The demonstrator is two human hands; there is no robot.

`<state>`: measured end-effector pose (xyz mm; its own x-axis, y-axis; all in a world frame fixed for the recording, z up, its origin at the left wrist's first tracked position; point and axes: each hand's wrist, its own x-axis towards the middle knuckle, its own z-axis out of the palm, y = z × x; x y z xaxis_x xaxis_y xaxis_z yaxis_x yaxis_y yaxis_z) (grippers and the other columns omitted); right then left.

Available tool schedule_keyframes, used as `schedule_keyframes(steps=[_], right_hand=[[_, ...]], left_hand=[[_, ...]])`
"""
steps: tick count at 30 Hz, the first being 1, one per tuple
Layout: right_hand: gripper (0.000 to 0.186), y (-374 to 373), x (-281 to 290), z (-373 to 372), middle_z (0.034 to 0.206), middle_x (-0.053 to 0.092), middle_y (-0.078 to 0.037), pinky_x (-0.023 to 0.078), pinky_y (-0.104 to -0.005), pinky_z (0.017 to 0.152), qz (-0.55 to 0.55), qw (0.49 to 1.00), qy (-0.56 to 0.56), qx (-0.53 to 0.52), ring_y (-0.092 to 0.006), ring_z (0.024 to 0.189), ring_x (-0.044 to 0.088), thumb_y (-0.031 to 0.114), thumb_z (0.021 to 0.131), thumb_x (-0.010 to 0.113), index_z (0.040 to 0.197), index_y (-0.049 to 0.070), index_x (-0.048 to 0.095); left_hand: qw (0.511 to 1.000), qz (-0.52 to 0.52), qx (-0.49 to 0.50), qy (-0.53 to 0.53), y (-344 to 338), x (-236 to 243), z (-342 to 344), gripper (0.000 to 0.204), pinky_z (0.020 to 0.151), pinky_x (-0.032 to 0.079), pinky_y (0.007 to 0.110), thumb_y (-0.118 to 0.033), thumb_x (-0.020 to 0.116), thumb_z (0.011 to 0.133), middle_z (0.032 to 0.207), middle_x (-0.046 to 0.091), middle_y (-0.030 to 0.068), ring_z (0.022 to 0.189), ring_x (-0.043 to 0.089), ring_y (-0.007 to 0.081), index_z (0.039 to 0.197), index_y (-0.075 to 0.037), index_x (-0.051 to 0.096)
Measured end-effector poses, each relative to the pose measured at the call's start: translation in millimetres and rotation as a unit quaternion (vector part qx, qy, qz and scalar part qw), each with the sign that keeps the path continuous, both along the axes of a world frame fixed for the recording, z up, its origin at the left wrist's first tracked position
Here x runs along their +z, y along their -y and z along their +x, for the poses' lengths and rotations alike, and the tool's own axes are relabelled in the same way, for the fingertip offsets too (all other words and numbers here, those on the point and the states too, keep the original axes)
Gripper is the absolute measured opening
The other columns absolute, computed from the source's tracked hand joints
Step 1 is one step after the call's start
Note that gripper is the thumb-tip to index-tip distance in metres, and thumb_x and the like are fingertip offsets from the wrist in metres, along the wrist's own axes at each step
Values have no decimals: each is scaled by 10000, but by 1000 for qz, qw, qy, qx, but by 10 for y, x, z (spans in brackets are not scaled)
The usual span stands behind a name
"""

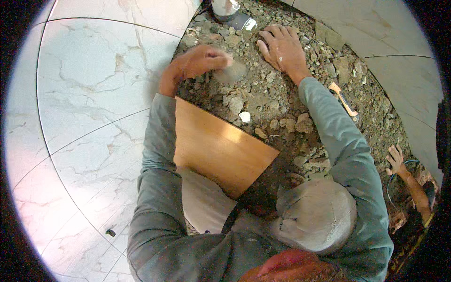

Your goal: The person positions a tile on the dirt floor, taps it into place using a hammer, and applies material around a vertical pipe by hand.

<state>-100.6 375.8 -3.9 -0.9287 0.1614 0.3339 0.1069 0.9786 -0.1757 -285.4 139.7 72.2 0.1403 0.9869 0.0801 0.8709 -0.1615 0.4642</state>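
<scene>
My left hand [202, 62] is curled over the rubble at the upper middle, its fingers closed on a blurred, greyish, stone-like piece [232, 73]. The blur hides this piece's exact shape. To the right, my right hand [283, 49] lies flat on the broken ground with its fingers spread, holding nothing. Under both hands spreads rubble [263, 89] of dirt, gravel and mortar lumps. A small white chip [244, 116] lies on it, nearer to me than the hands. Beside my right forearm rests an orange-and-black hand tool [344, 101], perhaps a utility knife.
An orange-brown board [216, 141] lies between my arms, by my knee [319, 214]. Marbled tiles [89, 84] cover the left; greyer tiles [399, 80] edge the right. A white pipe [226, 8] stands at the top. Another person's hand [395, 160] is beside a blue cable [389, 192].
</scene>
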Motion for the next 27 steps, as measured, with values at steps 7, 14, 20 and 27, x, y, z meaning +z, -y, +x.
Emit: schedule_keyframes(steps=[7, 14, 20, 27], right_hand=[[345, 14, 72, 13, 1221, 635, -97, 414, -454, 1067, -9, 1000, 21, 3, -288, 1193, 591, 351, 1010, 585, 1226, 94, 665], [348, 6, 42, 10, 1230, 634, -94, 416, -465, 1078, 15, 1000, 24, 1, -284, 1204, 589, 356, 1019, 578, 1237, 99, 664], [328, -7, 7, -9, 1115, 665, -110, 437, -489, 990, 8, 999, -45, 17, -305, 1098, 634, 374, 986, 589, 1141, 107, 701], [316, -22, -56, -6, 1146, 654, -111, 439, -476, 989, 8, 999, -42, 15, -303, 1122, 624, 373, 985, 592, 1113, 102, 691]], left_hand=[[916, -149, 371, 43, -473, -500, -397, 696, 1077, 481, 412, -619, 557, 981, 1349, 637, 239, 1252, 611, 374, 1271, 2, 679], [860, -7, 414, -298, -643, -1498, -323, 845, 1149, 330, 584, -681, 530, 963, 1402, 559, 299, 1360, 492, 430, 1279, 101, 588], [882, 5, 461, -99, -640, -1245, -306, 689, 954, 500, 555, -582, 660, 941, 1212, 654, 309, 1128, 644, 476, 1192, 57, 606], [849, 13, 471, -238, -673, -1450, -293, 665, 901, 517, 593, -624, 527, 974, 1093, 707, 273, 1006, 670, 494, 1080, 5, 718]])
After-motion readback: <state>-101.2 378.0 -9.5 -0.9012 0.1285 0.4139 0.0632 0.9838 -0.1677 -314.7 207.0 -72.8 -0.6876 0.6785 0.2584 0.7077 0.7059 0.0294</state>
